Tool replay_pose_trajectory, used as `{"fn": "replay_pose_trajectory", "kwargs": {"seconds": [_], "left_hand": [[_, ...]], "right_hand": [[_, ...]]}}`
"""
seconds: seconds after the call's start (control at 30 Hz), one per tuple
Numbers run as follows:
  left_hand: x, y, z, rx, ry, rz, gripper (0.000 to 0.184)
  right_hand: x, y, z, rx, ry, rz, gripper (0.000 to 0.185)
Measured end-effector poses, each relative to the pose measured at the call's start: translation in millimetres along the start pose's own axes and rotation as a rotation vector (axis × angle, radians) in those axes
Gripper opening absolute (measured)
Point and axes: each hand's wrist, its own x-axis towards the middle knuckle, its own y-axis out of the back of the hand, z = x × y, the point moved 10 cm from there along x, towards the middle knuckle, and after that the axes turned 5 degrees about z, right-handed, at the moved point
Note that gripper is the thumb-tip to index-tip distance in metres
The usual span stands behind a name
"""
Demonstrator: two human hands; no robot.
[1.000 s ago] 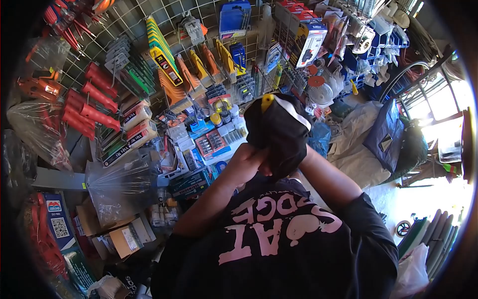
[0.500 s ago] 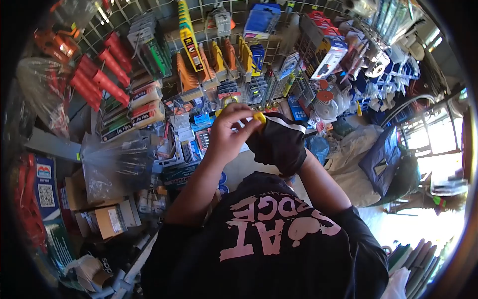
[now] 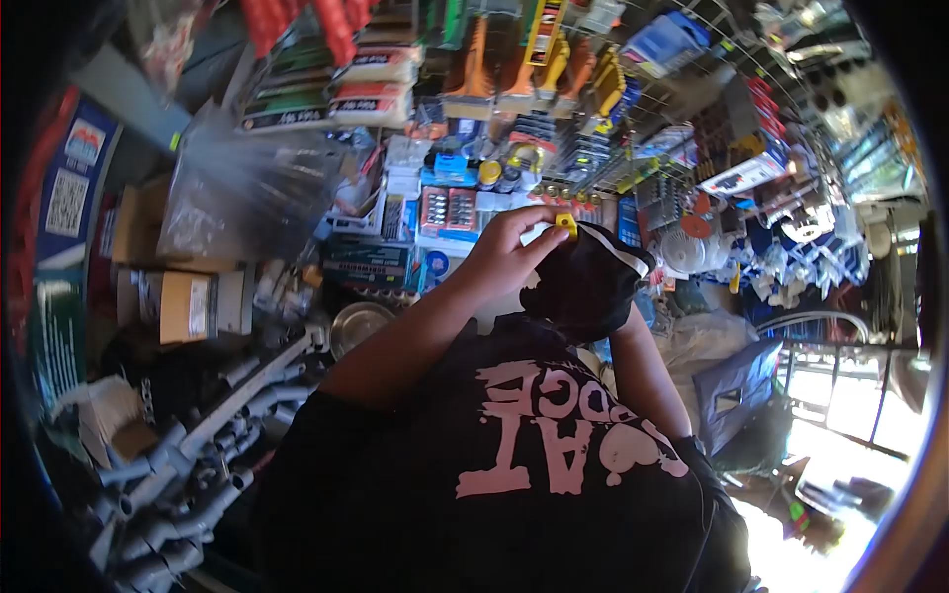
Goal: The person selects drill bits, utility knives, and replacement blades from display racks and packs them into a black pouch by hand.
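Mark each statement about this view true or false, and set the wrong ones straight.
1. The left hand pinches a yellow tab. True.
2. The black cloth is all one colour. False: it has a white stripe.
3. The right hand lies bare beside the cloth. False: the cloth hides it.
4. The shirt bears pale lettering. True.
5. The QR code is at the far right of the picture. False: it is at the far left.
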Motion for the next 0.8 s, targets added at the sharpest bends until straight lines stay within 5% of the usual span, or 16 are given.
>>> {"fn": "replay_pose_trajectory", "kwargs": {"seconds": [0.03, 0.1, 0.23, 0.33, 0.37, 0.4, 0.47, 0.5, 0.53, 0.63, 0.73, 0.8], "left_hand": [[-0.2, 12.3, 22.2, 0.004, -0.148, 0.092, 0.027], [-2.3, 40.4, -2.4, -0.333, 0.004, 0.282, 0.022], [-20.8, 57.2, -39.9, -0.468, 0.162, 0.362, 0.025], [-28.1, 39.1, -36.7, -0.524, 0.029, 0.386, 0.026], [-29.2, 44.3, -50.0, -0.401, 0.081, 0.358, 0.028], [-32.0, 53.8, -55.5, -0.441, 0.085, 0.436, 0.028], [-41.9, 77.5, -71.1, -0.486, 0.055, 0.531, 0.028], [-52.3, 92.3, -93.8, -0.62, 0.134, 0.631, 0.027], [-65.8, 107.3, -102.7, -0.598, 0.191, 0.659, 0.027], [-115.9, 163.9, -159.9, -0.25, 0.349, 0.627, 0.027], [-194.3, 206.1, -233.8, -0.009, 0.432, 0.736, 0.023], [-250.4, 225.9, -259.7, 0.257, 0.553, 0.79, 0.024]], "right_hand": [[0.4, -14.3, -2.6, -0.187, 0.045, -0.144, 0.038], [-1.3, -30.7, 5.5, -0.138, -0.017, -0.224, 0.035], [11.0, -49.7, 10.6, -0.213, 0.039, -0.288, 0.032], [-13.3, -45.7, -4.6, -0.271, 0.319, 0.313, 0.044], [-14.6, -55.5, 2.3, -0.221, 0.237, 0.333, 0.035], [1.4, -88.0, 27.1, 0.128, -0.057, -0.044, 0.03], [-6.3, -131.4, 45.8, 0.468, -0.165, -0.314, 0.023], [-27.8, -155.9, 60.3, 0.449, 0.024, -0.211, 0.022], [-52.8, -173.9, 68.4, 0.425, 0.216, -0.108, 0.023], [-93.3, -230.1, 100.3, -0.074, 0.091, -0.66, 0.039], [-91.3, -160.3, 94.1, 0.104, -0.093, -0.292, 0.04], [-101.2, -155.1, 94.8, 0.113, 0.029, -0.132, 0.034]]}}
